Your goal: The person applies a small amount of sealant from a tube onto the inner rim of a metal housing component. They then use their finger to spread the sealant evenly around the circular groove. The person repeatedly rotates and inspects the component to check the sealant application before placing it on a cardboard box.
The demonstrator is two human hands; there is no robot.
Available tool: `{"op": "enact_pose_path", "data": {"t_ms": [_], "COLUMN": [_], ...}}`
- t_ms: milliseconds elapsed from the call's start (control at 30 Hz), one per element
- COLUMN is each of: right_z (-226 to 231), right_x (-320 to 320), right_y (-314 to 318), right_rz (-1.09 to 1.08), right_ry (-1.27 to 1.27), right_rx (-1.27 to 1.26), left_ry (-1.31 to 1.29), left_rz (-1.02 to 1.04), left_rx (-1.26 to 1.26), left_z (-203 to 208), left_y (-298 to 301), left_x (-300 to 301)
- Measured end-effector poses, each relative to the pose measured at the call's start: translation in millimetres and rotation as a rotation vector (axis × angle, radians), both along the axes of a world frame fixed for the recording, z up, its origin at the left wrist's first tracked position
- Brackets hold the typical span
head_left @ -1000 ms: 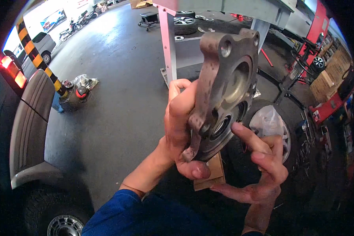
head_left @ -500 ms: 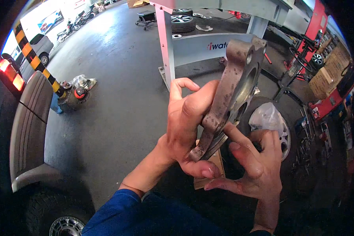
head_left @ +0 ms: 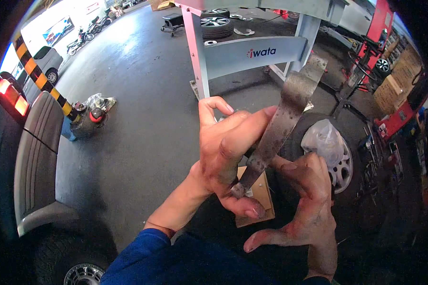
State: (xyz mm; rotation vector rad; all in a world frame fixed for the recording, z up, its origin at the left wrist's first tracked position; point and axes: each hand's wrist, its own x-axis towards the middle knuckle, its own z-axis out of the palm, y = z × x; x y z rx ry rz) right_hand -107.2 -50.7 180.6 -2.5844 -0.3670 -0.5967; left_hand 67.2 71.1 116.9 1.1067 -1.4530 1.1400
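Note:
A heavy, brown-grey metal ring part with lugs (head_left: 287,118) stands tilted in front of me, seen almost edge-on, its bore hidden. My left hand (head_left: 223,147) grips it from the left, fingers behind and thumb by its lower end. To its right is my right hand (head_left: 311,204). The right thumb stretches out apart, and the index finger reaches behind the part, so whether its tip touches the metal cannot be seen. A flat piece of cardboard (head_left: 266,209) lies below the part.
A clear plastic bag (head_left: 323,140) rests on a silver wheel (head_left: 343,173) at right, near scattered tools (head_left: 373,156). A white-grey metal stand (head_left: 238,59) rises ahead. A vehicle's side and tyre (head_left: 47,251) are at left, by a striped post (head_left: 45,80).
The metal part has turned from showing its open bore to nearly edge-on. My right hand has shifted slightly left and down, its thumb now farther from the left thumb.

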Motion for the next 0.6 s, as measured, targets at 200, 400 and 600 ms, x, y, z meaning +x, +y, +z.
{"op": "enact_pose_path", "data": {"t_ms": [200,400,600], "right_z": [-25,-37,-15], "right_x": [2,3,0], "right_y": [-3,-3,10], "right_rz": [0.135,0.251,0.245], "right_ry": [-0.133,-0.065,0.205], "right_rx": [0.325,0.791,1.354], "left_ry": [-0.002,0.059,0.197], "left_rz": [-0.004,-0.064,-0.058], "left_rx": [0.013,0.037,0.167], "left_z": [1,3,11], "left_y": [0,-2,10], "left_x": [-1,-1,0]}}
